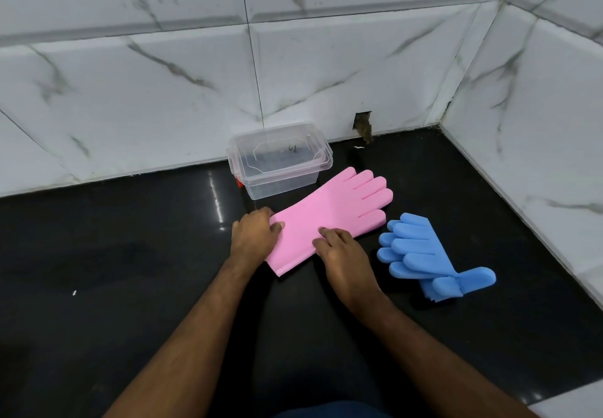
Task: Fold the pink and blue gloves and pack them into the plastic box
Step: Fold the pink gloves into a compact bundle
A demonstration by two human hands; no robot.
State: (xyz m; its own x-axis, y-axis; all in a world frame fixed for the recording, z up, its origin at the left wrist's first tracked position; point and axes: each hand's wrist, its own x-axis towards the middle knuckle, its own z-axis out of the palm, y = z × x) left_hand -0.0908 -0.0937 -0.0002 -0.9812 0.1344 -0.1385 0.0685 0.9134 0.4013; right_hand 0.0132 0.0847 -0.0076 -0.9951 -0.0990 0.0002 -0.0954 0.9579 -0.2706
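The pink gloves (329, 215) lie flat on the black counter (130, 271), fingers pointing up and right toward the wall. My left hand (253, 236) grips the cuff's left edge. My right hand (342, 254) presses its fingers onto the cuff's lower right side. The blue gloves (421, 254) lie to the right, apart from both hands, fingers pointing left. A clear plastic box (280, 161) with its lid on stands just behind the pink gloves, against the wall.
White marble-patterned tile walls (163, 91) close the counter at the back and on the right, meeting in a corner. A small hole (363, 122) shows in the back wall near the box. A red clip shows on the box's left side.
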